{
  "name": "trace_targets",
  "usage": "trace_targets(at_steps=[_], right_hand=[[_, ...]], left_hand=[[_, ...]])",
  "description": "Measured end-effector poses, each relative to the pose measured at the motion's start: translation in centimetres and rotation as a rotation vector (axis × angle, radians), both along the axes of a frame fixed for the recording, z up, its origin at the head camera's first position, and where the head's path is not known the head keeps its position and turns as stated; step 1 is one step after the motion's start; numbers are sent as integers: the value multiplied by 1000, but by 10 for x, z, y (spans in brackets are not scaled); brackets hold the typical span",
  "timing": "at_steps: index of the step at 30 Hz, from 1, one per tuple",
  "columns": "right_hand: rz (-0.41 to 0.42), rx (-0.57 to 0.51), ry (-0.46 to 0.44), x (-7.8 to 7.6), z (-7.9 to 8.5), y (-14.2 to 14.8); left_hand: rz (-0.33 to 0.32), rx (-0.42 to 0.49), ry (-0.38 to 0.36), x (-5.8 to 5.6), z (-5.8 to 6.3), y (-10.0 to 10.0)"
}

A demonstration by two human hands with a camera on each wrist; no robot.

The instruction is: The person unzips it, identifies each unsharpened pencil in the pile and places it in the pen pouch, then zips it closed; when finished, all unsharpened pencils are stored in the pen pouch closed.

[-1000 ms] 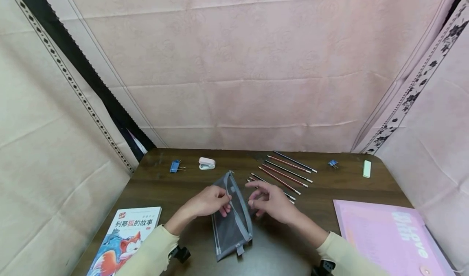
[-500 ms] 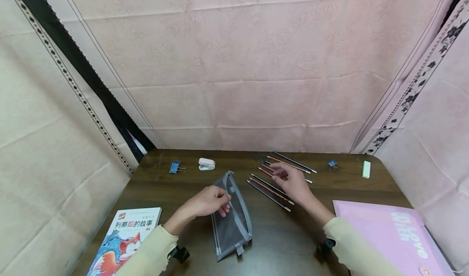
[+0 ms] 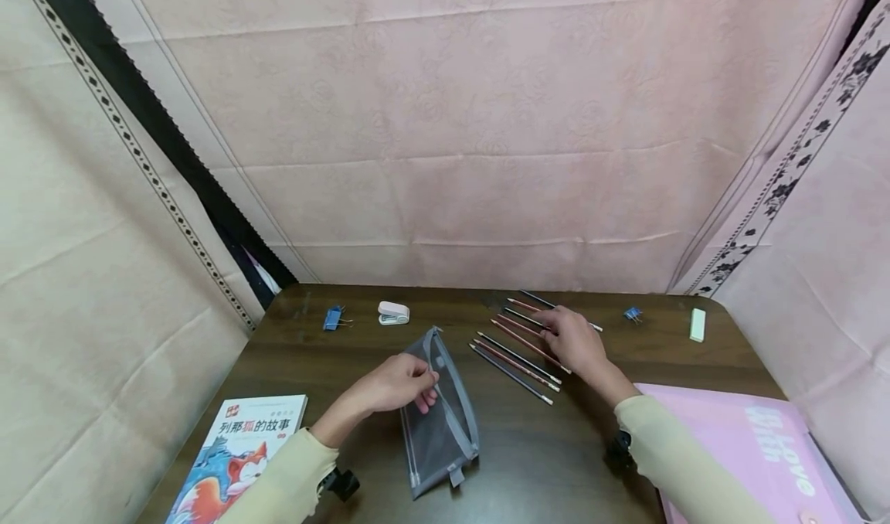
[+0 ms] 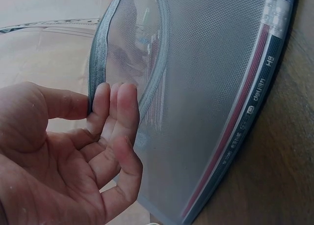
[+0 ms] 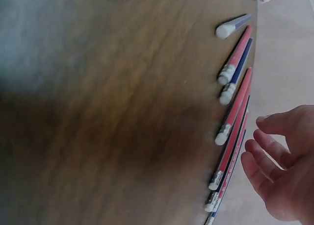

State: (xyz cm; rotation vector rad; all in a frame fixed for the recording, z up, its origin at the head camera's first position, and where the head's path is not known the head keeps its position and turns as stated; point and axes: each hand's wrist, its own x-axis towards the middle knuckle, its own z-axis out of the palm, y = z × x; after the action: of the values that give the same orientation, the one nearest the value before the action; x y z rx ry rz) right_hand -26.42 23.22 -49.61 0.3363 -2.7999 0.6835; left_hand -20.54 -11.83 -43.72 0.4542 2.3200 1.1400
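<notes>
In the head view my left hand (image 3: 399,389) pinches the zipped edge of a grey mesh pencil pouch (image 3: 439,440), its mouth parted. The left wrist view shows a red pencil (image 4: 244,92) and a dark pencil (image 4: 251,105) along the pouch's side, behind the mesh. My right hand (image 3: 575,342) reaches over a fanned row of pencils, fingers bent loosely at the far ones and partly covering them. Nearer lie a red pencil (image 3: 524,343) and a dark pencil (image 3: 511,374). From the right wrist, the thumb and fingers (image 5: 267,171) look apart, beside the white-tipped pencils (image 5: 234,105).
A storybook (image 3: 232,450) lies at the left, a pink folder (image 3: 730,431) at the right. Along the back are a blue binder clip (image 3: 333,319), a white stapler (image 3: 393,313), another blue clip (image 3: 633,314) and a pale green-white block (image 3: 698,324). Hanging cloth (image 3: 445,153) surrounds the table.
My right hand has moved from beside the pouch, away and to the right, to the far pencils. The left hand and the pouch stay in place.
</notes>
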Motion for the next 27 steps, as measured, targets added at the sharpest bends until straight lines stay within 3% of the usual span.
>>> trace_targets(at_steps=[15,27], right_hand=[[20,57,27,0,-14,1],[77,207,94,-2,-13,-3]], left_hand=[[-9,-19,27,1,0,2],[-11,-10,43,5,2,3]])
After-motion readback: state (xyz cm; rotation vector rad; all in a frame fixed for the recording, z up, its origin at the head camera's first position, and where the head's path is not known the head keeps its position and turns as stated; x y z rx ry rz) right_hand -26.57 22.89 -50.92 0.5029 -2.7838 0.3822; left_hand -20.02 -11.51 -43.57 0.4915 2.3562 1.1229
